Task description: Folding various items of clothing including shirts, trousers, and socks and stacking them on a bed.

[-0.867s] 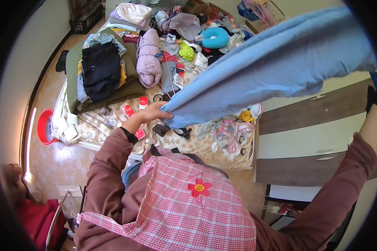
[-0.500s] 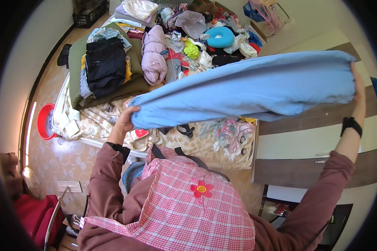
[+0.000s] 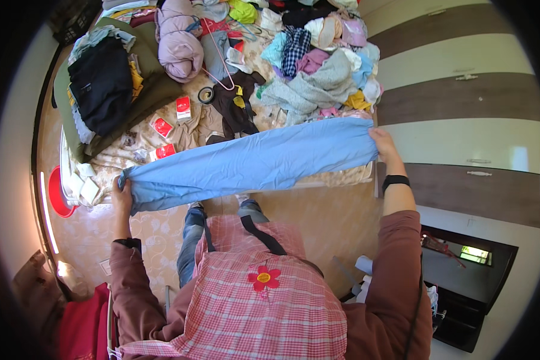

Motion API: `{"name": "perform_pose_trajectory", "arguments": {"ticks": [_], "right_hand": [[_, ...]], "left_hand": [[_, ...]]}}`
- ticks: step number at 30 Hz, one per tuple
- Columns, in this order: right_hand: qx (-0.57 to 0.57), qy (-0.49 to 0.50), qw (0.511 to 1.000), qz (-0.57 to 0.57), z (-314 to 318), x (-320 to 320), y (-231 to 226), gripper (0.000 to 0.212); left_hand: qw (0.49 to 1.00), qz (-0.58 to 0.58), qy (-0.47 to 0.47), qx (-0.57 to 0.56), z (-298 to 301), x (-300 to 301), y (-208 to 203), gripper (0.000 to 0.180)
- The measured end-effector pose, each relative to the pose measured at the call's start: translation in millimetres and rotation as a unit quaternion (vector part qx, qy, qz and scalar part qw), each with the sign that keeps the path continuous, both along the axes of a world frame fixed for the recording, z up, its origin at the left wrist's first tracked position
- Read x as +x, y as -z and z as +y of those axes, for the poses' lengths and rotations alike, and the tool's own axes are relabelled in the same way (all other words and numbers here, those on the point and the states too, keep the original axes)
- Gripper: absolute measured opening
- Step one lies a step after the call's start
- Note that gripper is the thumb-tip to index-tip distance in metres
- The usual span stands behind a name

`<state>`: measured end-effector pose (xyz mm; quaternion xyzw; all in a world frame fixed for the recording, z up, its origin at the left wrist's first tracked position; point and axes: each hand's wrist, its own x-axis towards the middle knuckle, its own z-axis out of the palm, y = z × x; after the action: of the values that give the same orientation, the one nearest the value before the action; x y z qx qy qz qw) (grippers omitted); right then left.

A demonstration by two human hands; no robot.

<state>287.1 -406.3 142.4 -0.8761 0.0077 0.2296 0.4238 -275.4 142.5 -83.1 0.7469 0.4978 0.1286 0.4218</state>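
Note:
A long light-blue cloth point(image 3: 252, 157), folded lengthwise with wrinkles along it, is stretched across in front of me at the near edge of the bed. My left hand point(image 3: 122, 197) is closed round its left end, where the fabric bunches. At the opposite end, my right hand point(image 3: 383, 144) grips the corner, a little higher than the left. Whether the cloth is a garment or a sheet I cannot make out. Just behind it on the bed lie red-and-white packets point(image 3: 162, 127) and a dark brown garment point(image 3: 237, 102).
A heap of mixed clothes point(image 3: 318, 78) covers the bed's far right, with a pink hanger point(image 3: 222, 63) beside it. Folded black clothing point(image 3: 102, 81) rests on a green quilt point(image 3: 156, 102), next to a rolled lilac quilt point(image 3: 180, 51). Striped drawers point(image 3: 462, 120) stand right; a red basin point(image 3: 60, 195) left.
Both hands have come down and toward me with the blue cloth, the right one moving well leftward. The cloth now hangs lower and flatter, and the view has tilted down.

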Motion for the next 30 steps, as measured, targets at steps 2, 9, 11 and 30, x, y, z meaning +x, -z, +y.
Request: {"name": "perform_pose_trajectory", "arguments": {"ticks": [2,9,11,30], "right_hand": [[-0.036,-0.007,0.999,-0.022,-26.1,-4.7,48.2,0.028],[-0.114,-0.054,0.985,-0.117,-67.3,-18.3,204.2,0.028],[-0.124,-0.066,0.983,-0.118,-80.5,-9.5,254.1,0.029],[-0.113,-0.025,0.982,-0.152,-77.4,-24.0,341.1,0.037]], "left_hand": [[0.999,0.015,0.008,0.039,-15.4,7.7,-20.7,0.027],[0.988,0.090,0.056,0.114,-45.7,14.8,3.0,0.026],[0.988,0.112,0.045,0.093,-50.5,28.1,25.2,0.027],[0.977,0.026,0.040,-0.209,-328.1,253.5,-58.6,0.069]]}}
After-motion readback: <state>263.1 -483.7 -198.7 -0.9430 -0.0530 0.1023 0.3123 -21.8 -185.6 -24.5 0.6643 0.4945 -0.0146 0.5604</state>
